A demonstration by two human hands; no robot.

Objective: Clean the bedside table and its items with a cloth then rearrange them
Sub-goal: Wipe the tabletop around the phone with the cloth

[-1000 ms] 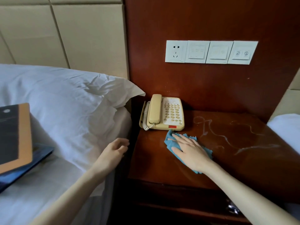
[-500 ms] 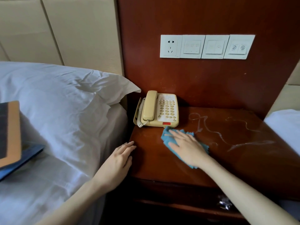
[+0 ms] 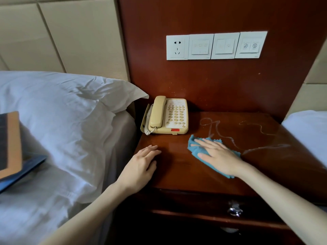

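Bedside table [image 3: 177, 168]: dark red wood, bearing a cream telephone [image 3: 166, 115] with its handset cradled.
Streaks [image 3: 265, 147]: pale smears, right of the telephone.
Cloth [image 3: 196, 150]: blue, flat on the tabletop, in front of the telephone, slightly right.
Right hand [image 3: 217, 156]: fingers straight, pressing the cloth.
Left hand [image 3: 141, 167]: fingers relaxed, holding nothing, resting in front of the telephone, slightly left.
Pillow [image 3: 70, 110]: white, left of the telephone.
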